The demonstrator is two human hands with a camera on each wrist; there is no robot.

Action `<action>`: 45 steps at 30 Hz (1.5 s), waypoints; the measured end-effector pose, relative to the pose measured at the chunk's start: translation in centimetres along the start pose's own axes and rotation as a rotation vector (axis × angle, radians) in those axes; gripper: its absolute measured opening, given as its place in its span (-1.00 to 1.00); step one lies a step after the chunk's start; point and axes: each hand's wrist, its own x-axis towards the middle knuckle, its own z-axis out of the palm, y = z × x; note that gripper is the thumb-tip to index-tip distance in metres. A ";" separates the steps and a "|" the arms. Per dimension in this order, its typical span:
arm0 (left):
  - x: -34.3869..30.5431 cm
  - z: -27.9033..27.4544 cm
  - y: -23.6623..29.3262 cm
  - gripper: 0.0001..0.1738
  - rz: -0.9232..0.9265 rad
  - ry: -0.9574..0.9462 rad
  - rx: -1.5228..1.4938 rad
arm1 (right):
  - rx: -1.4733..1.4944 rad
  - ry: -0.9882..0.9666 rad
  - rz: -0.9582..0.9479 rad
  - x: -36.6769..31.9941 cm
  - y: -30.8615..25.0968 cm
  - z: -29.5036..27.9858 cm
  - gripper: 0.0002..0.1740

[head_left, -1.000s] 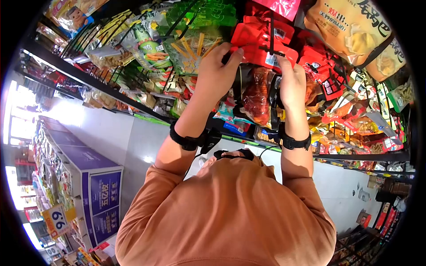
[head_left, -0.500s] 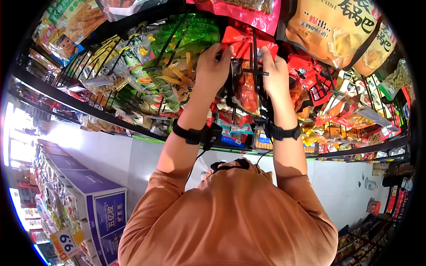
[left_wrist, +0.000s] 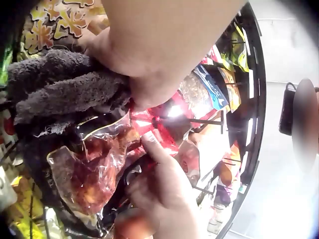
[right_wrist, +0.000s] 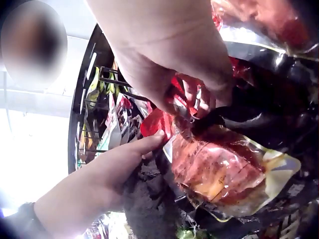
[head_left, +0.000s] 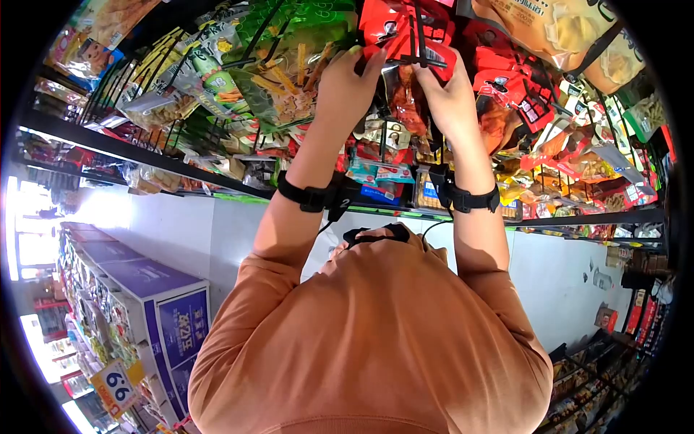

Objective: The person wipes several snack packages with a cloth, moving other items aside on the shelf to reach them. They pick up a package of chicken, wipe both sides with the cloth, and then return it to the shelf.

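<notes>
A clear packet of reddish-brown meat [head_left: 406,101] with a red header hangs at a black wire hook [head_left: 416,59] in front of me. My left hand [head_left: 345,85] is at the header's left side, its thumb on the red header [right_wrist: 157,124]. Bunched under that hand is a fuzzy dark grey cloth [left_wrist: 65,89], and its fingers are largely hidden there. From the other side my right hand [head_left: 450,98] pinches the header, with curled fingers around the red edge in the right wrist view. Through the clear film [right_wrist: 217,172] the glossy meat shows.
More red-topped packets [head_left: 510,83] hang to the right. Green snack bags [head_left: 289,72] fill the hooks at left, and large yellow bags [head_left: 557,32] are above right. A black shelf edge [head_left: 181,170] runs below my forearms. A purple-sided display [head_left: 177,318] stands at lower left.
Both hands have moved up and slightly left in the head view, with the meat packet shifted farther up between them. The head view itself has moved a little.
</notes>
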 end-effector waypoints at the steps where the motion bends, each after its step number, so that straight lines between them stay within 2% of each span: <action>1: -0.5 -0.6 0.3 -0.58 -0.015 -0.028 -0.010 | 0.043 0.011 -0.003 -0.4 -0.2 0.3 -0.55; 3: -1.2 -1.8 1.1 -0.59 -0.018 -0.055 -0.026 | -0.005 0.022 -0.006 -2.0 -1.5 0.3 -0.47; 6: -2.4 -3.5 2.4 -0.62 -0.119 -0.186 0.009 | -0.039 0.019 -0.016 -3.5 -2.1 0.4 -0.44; 8: -3.1 -3.7 2.1 -0.64 -0.122 -0.164 -0.033 | 0.102 0.023 0.045 -4.1 -2.3 0.6 -0.52; 9: -3.4 -3.9 2.0 -0.65 -0.120 -0.182 -0.048 | 0.140 0.044 -0.040 -3.9 -2.1 0.8 -0.62; 10: -3.5 -4.1 1.9 -0.67 -0.114 -0.198 -0.063 | 0.149 0.106 0.012 -4.4 -2.4 1.0 -0.75; 11: -3.6 -4.6 2.1 -0.67 -0.110 -0.194 -0.069 | 0.159 0.139 0.029 -4.8 -2.7 1.0 -0.79; 13: -3.9 -5.8 2.9 -0.66 -0.151 -0.360 0.111 | 0.102 0.199 0.034 -5.8 -4.3 0.9 -0.84; 14: -4.6 -6.5 3.3 -0.66 -0.144 -0.351 0.104 | 0.111 0.227 -0.033 -6.6 -4.8 1.1 -0.85; 16: -6.3 -8.0 4.0 -0.65 -0.201 -0.404 -0.158 | 0.068 0.232 -0.037 -8.3 -5.8 0.9 -0.87; 18: -7.1 -9.8 2.9 -0.51 -0.106 -0.708 -0.532 | 0.227 0.232 0.043 -9.8 -6.8 0.6 -0.88; 19: -6.9 -10.0 2.0 -0.39 0.050 -0.829 -0.649 | 0.305 0.205 0.169 -10.3 -7.4 0.2 -0.87; 20: -7.7 -10.2 2.0 -0.34 -0.137 -0.888 -0.928 | 0.359 0.128 0.177 -10.4 -7.3 -0.3 -0.81; 22: -7.8 -9.9 2.3 -0.48 -0.242 -0.761 -0.845 | 0.888 -0.106 0.327 -10.0 -7.3 -0.8 -0.73; 23: -7.6 -9.8 2.8 -0.39 -0.229 -0.729 -0.680 | 1.196 -0.184 0.311 -10.0 -5.4 0.0 -0.65; 24: -7.8 -9.5 3.4 -0.27 -0.261 -0.729 -0.611 | 1.247 -0.327 0.315 -9.6 -6.0 0.6 -0.63; 26: -8.7 -7.8 1.9 -0.17 -0.154 -0.833 -0.751 | 1.240 -0.402 0.192 -9.5 -5.2 2.0 -0.73; 27: -8.8 -7.7 1.6 -0.16 -0.213 -0.978 -0.791 | 1.159 -0.377 0.228 -9.7 -5.9 2.2 -0.78; 28: -9.3 -7.5 1.5 -0.16 -0.223 -0.972 -0.786 | 1.079 -0.351 0.267 -10.0 -6.4 2.3 -0.83; 29: -9.9 -7.3 1.6 -0.16 -0.405 -0.994 -0.874 | 0.997 -0.297 0.383 -10.2 -6.0 2.4 -0.86; 30: -10.2 -7.2 2.3 -0.17 -0.590 -1.006 -0.961 | 1.063 -0.321 0.459 -9.6 -5.4 1.9 -0.82; 31: -10.3 -7.2 3.7 -0.28 -0.626 -0.881 -1.011 | 0.833 -0.281 0.346 -9.2 -5.0 1.4 -0.75; 32: -10.2 -7.3 3.8 -0.28 -0.636 -0.869 -1.002 | 0.605 -0.240 0.232 -8.9 -4.9 1.1 -0.67; 33: -10.1 -7.4 3.7 -0.38 -0.573 -0.908 -0.853 | 0.682 -0.270 0.162 -8.1 -5.9 0.8 -0.45; 34: -10.1 -7.4 3.8 -0.47 -0.508 -0.945 -0.705 | 0.541 -0.282 -0.016 -7.3 -3.3 1.0 -0.30; 36: -10.5 -7.4 4.3 -0.75 -0.561 -0.785 -0.577 | 0.635 -0.315 0.071 -7.1 -1.4 -1.0 -0.33; 37: -10.5 -7.2 4.3 -0.76 -0.510 -0.762 -0.580 | 0.865 -0.261 0.301 -7.5 -3.6 -1.1 -0.37; 38: -10.3 -7.1 4.1 -0.77 -0.458 -0.739 -0.583 | 0.984 -0.277 0.350 -7.6 -3.5 -1.6 -0.51; 40: -10.0 -6.9 4.5 -0.77 -0.458 -0.626 -0.615 | 1.087 -0.320 0.470 -7.9 -3.2 -2.0 -0.65; 41: -9.9 -6.8 3.8 -0.77 -0.397 -0.602 -0.565 | 0.859 -0.263 0.553 -7.9 -3.6 -2.7 -0.67; 42: -10.0 -6.6 3.8 -0.76 -0.488 -0.544 -0.636 | 0.984 -0.160 0.626 -8.1 -4.6 -2.6 -0.63; 44: -10.0 -6.4 3.7 -0.75 -0.675 -0.391 -0.899 | 1.255 0.009 0.618 -8.2 -3.7 -2.3 -0.61; 45: -9.8 -6.3 3.8 -0.75 -0.676 -0.389 -0.892 | 1.219 -0.270 0.437 -7.6 -6.2 -3.0 -0.67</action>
